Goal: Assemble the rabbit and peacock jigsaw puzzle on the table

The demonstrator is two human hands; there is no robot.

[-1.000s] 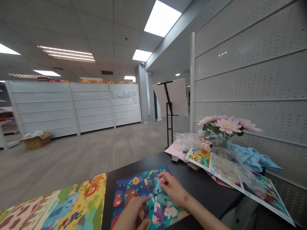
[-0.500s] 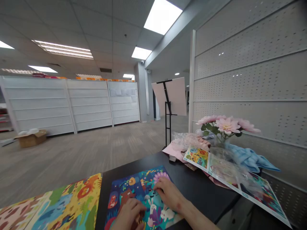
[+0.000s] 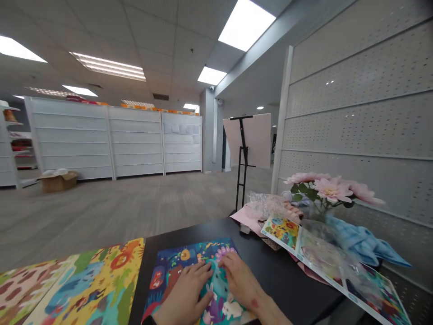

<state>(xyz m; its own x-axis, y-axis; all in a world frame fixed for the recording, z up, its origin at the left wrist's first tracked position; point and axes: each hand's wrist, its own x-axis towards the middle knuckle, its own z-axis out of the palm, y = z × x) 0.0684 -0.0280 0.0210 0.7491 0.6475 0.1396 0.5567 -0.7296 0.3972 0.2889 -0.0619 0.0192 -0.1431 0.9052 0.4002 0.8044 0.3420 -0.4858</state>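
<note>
A dark blue picture board (image 3: 157, 271) with a bear, white rabbits and a pink-plumed bird lies on the black table in front of me. My left hand (image 3: 189, 289) rests flat on its middle, fingers stretched forward and thumb apart, holding nothing. On the board's right part sits my right hand (image 3: 240, 275), its fingers slightly bent and their tips touching the surface below the pink plumes. Nothing shows between those fingers, though their undersides are hidden. The two hands are close together, with a teal patch of the picture between them.
Left of the board lies a yellow animal picture board (image 3: 101, 280) beside a brown-spotted one (image 3: 27, 284). At right are a printed picture sheet (image 3: 304, 248) with clear plastic on it, pink flowers (image 3: 333, 189) and blue cloth (image 3: 358, 239). A black stand (image 3: 241, 180) rises behind the black table (image 3: 270, 262).
My left hand has moved forward and flattened onto the middle of the board. The right hand has shifted slightly right, its fingers still on the board. The camera view has turned a little left.
</note>
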